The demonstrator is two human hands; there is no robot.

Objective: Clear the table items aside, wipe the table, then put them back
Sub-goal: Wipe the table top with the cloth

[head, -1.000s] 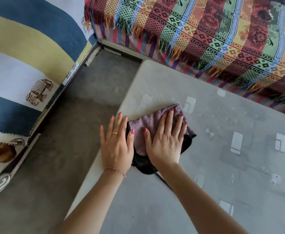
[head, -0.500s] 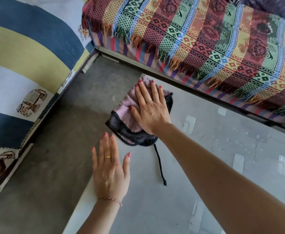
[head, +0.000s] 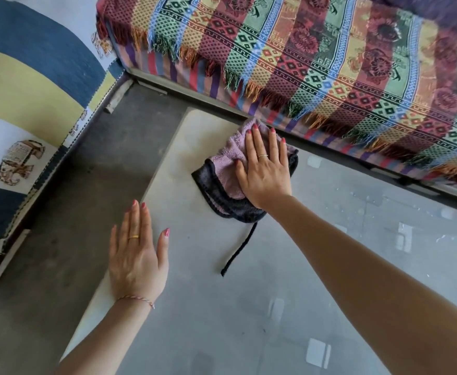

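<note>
The right hand [head: 265, 174] lies flat, fingers spread, on the cloth [head: 223, 180] near the table [head: 289, 280] far corner. The left hand [head: 136, 255] rests open-palmed at the left edge, holding nothing.

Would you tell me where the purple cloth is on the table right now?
In the head view the purple cloth lies near the table's far left corner, pressed flat under the right hand, just short of the fringed sofa throw.

The cloth [head: 228, 169] lies on the tabletop [head: 289, 266] under the right hand [head: 265, 175], beyond and right of the left hand [head: 138, 255].
</note>
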